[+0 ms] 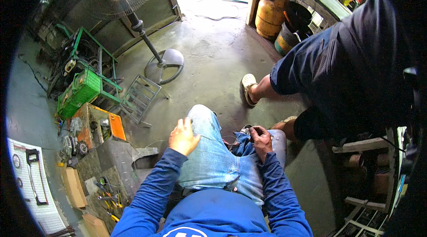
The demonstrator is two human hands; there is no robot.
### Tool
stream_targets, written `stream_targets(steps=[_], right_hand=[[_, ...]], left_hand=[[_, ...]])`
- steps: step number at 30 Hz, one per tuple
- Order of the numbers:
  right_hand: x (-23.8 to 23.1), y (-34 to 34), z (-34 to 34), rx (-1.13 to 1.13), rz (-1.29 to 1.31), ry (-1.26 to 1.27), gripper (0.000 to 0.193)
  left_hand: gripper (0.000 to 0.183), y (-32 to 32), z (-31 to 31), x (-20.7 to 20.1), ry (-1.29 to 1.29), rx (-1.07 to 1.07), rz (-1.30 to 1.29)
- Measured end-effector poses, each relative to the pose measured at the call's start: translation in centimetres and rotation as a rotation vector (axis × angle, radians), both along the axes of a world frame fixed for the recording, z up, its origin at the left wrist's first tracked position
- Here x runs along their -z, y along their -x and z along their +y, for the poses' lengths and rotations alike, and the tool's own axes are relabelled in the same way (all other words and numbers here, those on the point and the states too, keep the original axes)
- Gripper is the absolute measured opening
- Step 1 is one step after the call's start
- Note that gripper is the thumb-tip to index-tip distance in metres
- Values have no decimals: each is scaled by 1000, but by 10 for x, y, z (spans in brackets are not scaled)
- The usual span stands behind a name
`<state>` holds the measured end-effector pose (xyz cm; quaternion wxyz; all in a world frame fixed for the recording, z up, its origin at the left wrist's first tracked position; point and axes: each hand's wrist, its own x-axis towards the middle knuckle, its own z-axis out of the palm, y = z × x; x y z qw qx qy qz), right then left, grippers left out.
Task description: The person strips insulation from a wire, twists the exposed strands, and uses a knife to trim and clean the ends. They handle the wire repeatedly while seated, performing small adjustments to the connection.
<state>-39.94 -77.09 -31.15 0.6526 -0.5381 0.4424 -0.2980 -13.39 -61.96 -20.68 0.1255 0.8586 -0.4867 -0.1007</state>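
I am seated, and my left hand (pixel 183 137) is over my left thigh in faded jeans (pixel 204 166), its thumb apart from slightly bent fingers. A thin wire (pixel 153 144) runs near it toward the bench on the left; whether the hand touches it, I cannot tell. My right hand (pixel 261 140) is closed in a pinch above my right knee. What it pinches is too small to make out. Beside those fingers lie a bunched dark blue cloth (pixel 242 145) and a small shiny metal piece (pixel 245 129).
Another person's leg in dark shorts (pixel 307 68) stands close on my right. A pedestal fan (pixel 142 32), metal rack (pixel 140 97) and green crate (pixel 80 92) are ahead left. Hand tools (pixel 111 199) lie on the left bench. Gas cylinders (pixel 269 17) stand far right, shelves (pixel 362 148) near right.
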Motion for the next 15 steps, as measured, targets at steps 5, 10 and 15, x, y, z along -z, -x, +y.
stream_targets(steps=[5, 10, 15], right_hand=[[-8, 2, -6, -98, -86, -109, 14], [-45, -21, 8, -345, 494, 812, 25], [-106, -68, 54, -424, 146, 905, 46]], left_hand=[[17, -20, 36, 5, 239, 48, 215], [15, -8, 57, -28, 471, -284, 688], [25, -4, 61, -73, 223, -141, 675]])
